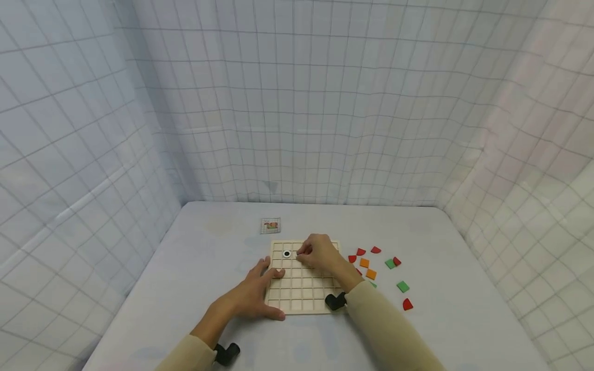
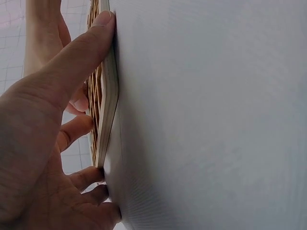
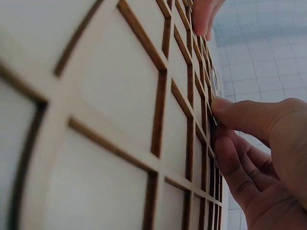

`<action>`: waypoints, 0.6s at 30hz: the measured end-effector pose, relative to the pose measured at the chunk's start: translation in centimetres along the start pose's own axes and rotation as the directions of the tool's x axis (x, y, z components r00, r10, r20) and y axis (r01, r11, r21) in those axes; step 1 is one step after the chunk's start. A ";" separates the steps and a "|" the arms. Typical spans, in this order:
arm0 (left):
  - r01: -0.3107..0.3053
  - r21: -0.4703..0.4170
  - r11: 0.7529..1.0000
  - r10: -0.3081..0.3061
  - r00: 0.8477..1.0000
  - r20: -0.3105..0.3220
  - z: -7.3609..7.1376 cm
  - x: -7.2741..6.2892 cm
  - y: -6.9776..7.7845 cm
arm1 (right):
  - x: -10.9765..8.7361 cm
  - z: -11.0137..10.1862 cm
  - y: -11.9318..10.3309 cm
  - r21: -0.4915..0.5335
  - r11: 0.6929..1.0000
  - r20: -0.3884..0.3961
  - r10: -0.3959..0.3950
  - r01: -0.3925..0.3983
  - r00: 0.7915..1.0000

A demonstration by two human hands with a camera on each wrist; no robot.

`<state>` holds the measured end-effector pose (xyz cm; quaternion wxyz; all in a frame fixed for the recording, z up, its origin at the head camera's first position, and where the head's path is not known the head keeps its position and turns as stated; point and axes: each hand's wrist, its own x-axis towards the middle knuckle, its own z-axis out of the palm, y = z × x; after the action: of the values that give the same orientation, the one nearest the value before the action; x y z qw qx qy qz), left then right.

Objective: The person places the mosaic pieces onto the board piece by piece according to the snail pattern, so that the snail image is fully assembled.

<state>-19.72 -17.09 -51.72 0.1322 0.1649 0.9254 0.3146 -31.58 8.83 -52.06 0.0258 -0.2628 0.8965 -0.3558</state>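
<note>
A pale wooden grid board (image 1: 302, 294) lies on the table before me. My left hand (image 1: 254, 293) is spread at its left side, the thumb against the front edge, the index fingertip over the squares and other fingers by the left edge. A white tile with a black dot (image 1: 286, 254) sits in a square near the far left corner. Just right of that tile, my right hand (image 1: 320, 252) reaches over the board. In the right wrist view its thumb (image 3: 240, 115) and fingers pinch a small thin piece at the grid; its colour and shape are mostly hidden.
Right of the board lie several red quarter-round pieces (image 1: 376, 250), orange squares (image 1: 371, 274) and green squares (image 1: 402, 286). A small picture card (image 1: 270, 225) lies beyond the board. Gridded white cloth (image 1: 297, 129) hangs behind and at both sides.
</note>
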 end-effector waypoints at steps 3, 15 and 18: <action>-0.006 -0.005 1.000 0.006 1.000 0.000 0.0 0.0 0.2 | -0.2 -0.4 -0.1 -0.002 1.000 0.007 -0.005 0.005 1.000; -0.009 -0.009 1.000 0.009 1.000 0.005 -0.1 0.0 0.4 | 1.3 0.9 3.8 -0.024 0.993 0.008 -0.112 0.112 0.994; -0.009 -0.005 1.000 0.009 1.000 0.006 -0.3 0.2 0.3 | 0.7 0.0 1.4 -0.023 0.998 0.014 -0.056 0.057 0.998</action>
<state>-19.91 -16.90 -51.34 0.1337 0.1697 0.9235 0.3168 -32.85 9.32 -52.84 0.0185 -0.2906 0.8926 -0.3443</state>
